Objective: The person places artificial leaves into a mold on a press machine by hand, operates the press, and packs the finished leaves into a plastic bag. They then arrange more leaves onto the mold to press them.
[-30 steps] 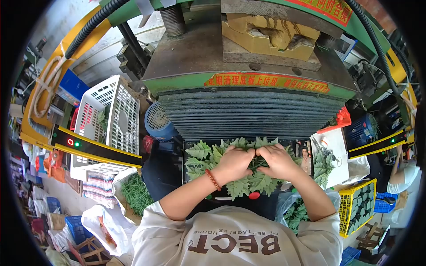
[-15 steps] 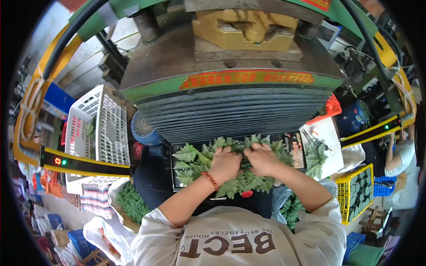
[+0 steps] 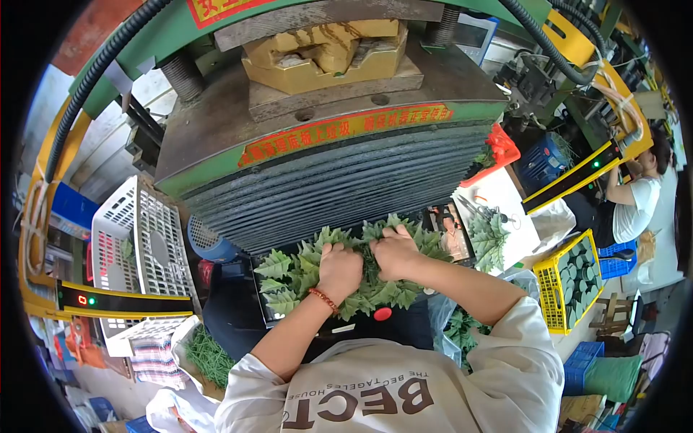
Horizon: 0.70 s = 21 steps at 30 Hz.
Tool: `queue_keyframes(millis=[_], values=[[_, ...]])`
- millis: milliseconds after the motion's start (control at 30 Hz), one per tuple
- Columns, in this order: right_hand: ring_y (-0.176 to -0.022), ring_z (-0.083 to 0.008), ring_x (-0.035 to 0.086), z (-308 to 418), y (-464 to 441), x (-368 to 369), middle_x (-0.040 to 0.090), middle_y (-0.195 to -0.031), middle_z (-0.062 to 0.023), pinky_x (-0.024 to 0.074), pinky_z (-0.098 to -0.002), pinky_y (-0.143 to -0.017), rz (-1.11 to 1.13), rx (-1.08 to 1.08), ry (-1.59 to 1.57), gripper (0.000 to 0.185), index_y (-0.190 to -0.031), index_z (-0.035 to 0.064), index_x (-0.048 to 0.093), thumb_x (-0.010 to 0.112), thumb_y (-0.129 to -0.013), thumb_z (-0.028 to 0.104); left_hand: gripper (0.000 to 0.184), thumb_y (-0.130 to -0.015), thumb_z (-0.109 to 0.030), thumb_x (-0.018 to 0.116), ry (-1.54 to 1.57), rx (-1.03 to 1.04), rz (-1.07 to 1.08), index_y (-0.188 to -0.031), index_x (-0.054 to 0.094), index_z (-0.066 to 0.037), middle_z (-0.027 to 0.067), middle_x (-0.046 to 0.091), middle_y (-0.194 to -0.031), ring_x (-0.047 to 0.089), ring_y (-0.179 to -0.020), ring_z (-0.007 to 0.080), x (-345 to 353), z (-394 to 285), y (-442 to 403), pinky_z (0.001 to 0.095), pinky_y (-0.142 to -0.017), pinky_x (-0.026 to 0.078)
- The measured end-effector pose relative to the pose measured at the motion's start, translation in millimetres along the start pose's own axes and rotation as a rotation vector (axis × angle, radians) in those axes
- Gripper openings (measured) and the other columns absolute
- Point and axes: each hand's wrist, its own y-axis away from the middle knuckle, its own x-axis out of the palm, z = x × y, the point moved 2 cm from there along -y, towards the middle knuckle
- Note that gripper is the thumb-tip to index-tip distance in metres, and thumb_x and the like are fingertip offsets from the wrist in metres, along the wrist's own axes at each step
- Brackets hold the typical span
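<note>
your leaves (image 3: pixel 372 291) are broad and green, with jagged, deeply lobed edges and paler veins, heaped in an overlapping bunch just in front of the press's dark ridged stack (image 3: pixel 339 189). your left hand (image 3: pixel 341 271) and right hand (image 3: pixel 393 254) are both clenched on them, side by side.

So it's a single head cam, looking forward and pretty steeply down from above the shirt (image 3: pixel 375 386). Left hand (image 3: pixel 340 273) and right hand (image 3: pixel 395 254) land near mid-frame, fairly close up. Super wide round fisheye too: it grabs the press (image 3: pixel 332 108) beyond both hands, plus the white crate (image 3: pixel 155 249) well left of the left hand.
</note>
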Motion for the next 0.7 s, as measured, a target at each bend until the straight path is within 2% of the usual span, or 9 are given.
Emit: queue_keyframes(millis=[67,200,233,367,400,533,567,700], values=[[-0.090,-0.0240,0.052,-0.6,-3.3,0.7,0.063,-0.076,-0.0070,0.0307,-0.0384,-0.088,-0.025,-0.012,-0.014,0.018,-0.085,0.0079,0.059,0.062,-0.069,0.016,0.017,-0.070,-0.026,0.067,0.008,-0.013,-0.046,-0.075,0.066,-0.010,0.0063,0.065,-0.075,0.053,-0.081,0.0237,-0.5,6.4,3.2,0.0381,-0.084,0.035],[-0.087,-0.0238,0.053,-8.8,-0.8,10.7,0.063,-0.074,-0.0068,0.0303,-0.0383,-0.089,-0.001,0.017,-0.026,0.017,-0.085,0.0084,0.060,0.061,-0.070,0.016,0.036,-0.067,-0.032,0.071,0.114,0.149,-0.188,-0.091,0.065,-0.005,0.0090,0.064,-0.083,0.053,-0.083,0.0243,-8.0,6.0,8.3,0.0366,-0.085,0.036],[-0.087,-0.0238,0.053,-9.2,-2.1,12.5,0.063,-0.074,-0.0068,0.0303,-0.0383,-0.089,-0.005,0.012,-0.027,0.017,-0.085,0.0084,0.060,0.061,-0.070,0.016,0.036,-0.067,-0.032,0.071,0.110,0.144,-0.187,-0.091,0.065,-0.005,0.0090,0.064,-0.083,0.053,-0.083,0.0243,-13.0,7.5,9.1,0.0366,-0.085,0.036],[-0.086,-0.0254,0.053,-9.8,-7.7,21.5,0.064,-0.077,-0.0089,0.0319,-0.0414,-0.087,-0.020,0.007,0.011,0.027,-0.091,0.0067,0.060,0.063,-0.070,0.022,0.070,-0.062,-0.043,0.077,0.310,0.085,-0.195,-0.112,0.055,0.001,0.0155,0.061,-0.099,0.055,-0.094,0.0275,-50.3,8.2,18.3,0.0383,-0.092,0.036],[-0.086,-0.0254,0.053,-9.6,-9.1,21.0,0.064,-0.077,-0.0089,0.0319,-0.0414,-0.087,-0.021,0.004,0.010,0.027,-0.091,0.0067,0.060,0.063,-0.070,0.022,0.070,-0.062,-0.043,0.077,0.309,0.081,-0.195,-0.112,0.055,0.001,0.0155,0.061,-0.099,0.055,-0.094,0.0275,-61.8,4.8,19.0,0.0383,-0.092,0.036],[-0.086,-0.0244,0.053,-2.0,-13.3,15.6,0.063,-0.077,-0.0081,0.0314,-0.0390,-0.088,-0.034,-0.020,-0.017,0.024,-0.092,0.0072,0.060,0.062,-0.072,0.021,0.096,-0.058,-0.049,0.082,0.549,0.167,-0.544,-0.125,0.042,0.006,0.0224,0.056,-0.113,0.055,-0.105,0.0301,-108.5,-21.4,20.8,0.0399,-0.095,0.040],[-0.086,-0.0241,0.053,-1.5,-13.3,12.8,0.063,-0.077,-0.0079,0.0313,-0.0384,-0.088,-0.037,-0.020,-0.021,0.024,-0.092,0.0073,0.060,0.062,-0.072,0.021,0.096,-0.058,-0.049,0.082,0.549,0.169,-0.545,-0.125,0.042,0.006,0.0224,0.056,-0.113,0.055,-0.105,0.0301,-101.7,-21.8,18.7,0.0399,-0.095,0.040],[-0.086,-0.0230,0.053,-9.1,-6.5,2.3,0.063,-0.077,-0.0072,0.0309,-0.0360,-0.088,-0.048,0.010,-0.033,0.022,-0.092,0.0078,0.061,0.061,-0.074,0.021,0.095,-0.058,-0.048,0.083,0.926,-0.028,-0.227,-0.122,0.042,0.008,0.0244,0.055,-0.112,0.055,-0.106,0.0347,-34.3,-23.4,-4.8,0.0400,-0.092,0.044]])
